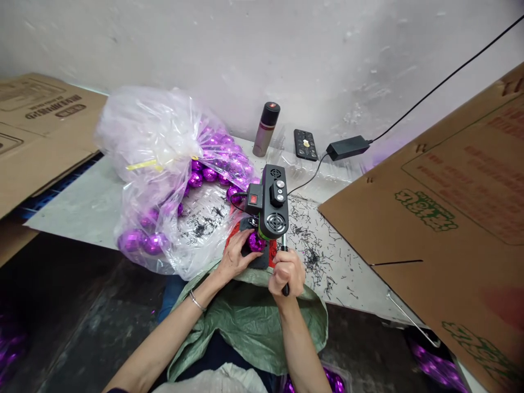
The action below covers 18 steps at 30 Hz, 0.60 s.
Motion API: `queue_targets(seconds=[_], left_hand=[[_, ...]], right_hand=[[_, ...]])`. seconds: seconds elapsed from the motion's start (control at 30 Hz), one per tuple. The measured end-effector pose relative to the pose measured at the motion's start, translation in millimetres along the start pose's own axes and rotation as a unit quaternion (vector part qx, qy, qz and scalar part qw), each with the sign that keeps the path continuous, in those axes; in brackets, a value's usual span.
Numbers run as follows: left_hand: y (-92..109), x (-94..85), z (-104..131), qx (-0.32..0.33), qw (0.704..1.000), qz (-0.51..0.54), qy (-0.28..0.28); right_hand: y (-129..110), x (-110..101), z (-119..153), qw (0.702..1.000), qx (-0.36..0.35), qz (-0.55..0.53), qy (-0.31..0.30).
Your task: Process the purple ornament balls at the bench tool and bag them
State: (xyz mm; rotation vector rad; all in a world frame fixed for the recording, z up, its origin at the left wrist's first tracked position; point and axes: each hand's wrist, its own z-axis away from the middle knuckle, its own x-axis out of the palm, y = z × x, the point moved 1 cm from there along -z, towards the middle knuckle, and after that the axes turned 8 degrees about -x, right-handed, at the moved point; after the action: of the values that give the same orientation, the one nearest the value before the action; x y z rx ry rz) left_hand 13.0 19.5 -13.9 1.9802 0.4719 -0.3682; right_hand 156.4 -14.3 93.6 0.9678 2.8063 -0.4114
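Note:
A black machine (275,202) with round vents and a red switch stands at the table's front edge. Under its lower end sits a shiny purple ball (256,242), gripped between the thumb and fingers of my left hand (236,255). My right hand (287,273) is wrapped round the black-handled lever (285,287) at the machine's right side. To the left, a clear plastic bag (151,131) spills several purple balls (209,173) onto the table. Small dark pins (313,256) lie scattered to the right of the machine.
A bottle (266,129), a phone (305,144) and a power adapter (347,148) are near the wall. A large cardboard box (442,207) stands at the right, with flat cardboard (45,131) at the left. Green sacking (241,322) hangs below the table edge.

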Motion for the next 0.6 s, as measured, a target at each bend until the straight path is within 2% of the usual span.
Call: queue_targets(seconds=[0.3, 0.6], left_hand=[[1.6, -1.1, -1.9, 0.015, 1.0, 0.001, 0.005], [-3.6, 3.1, -2.0, 0.018, 1.0, 0.018, 0.012]], right_hand=[[-1.2, 4.1, 15.6, 0.999, 0.036, 0.011, 0.026], [3.5, 5.2, 20.7, 0.999, 0.033, -0.007, 0.031]])
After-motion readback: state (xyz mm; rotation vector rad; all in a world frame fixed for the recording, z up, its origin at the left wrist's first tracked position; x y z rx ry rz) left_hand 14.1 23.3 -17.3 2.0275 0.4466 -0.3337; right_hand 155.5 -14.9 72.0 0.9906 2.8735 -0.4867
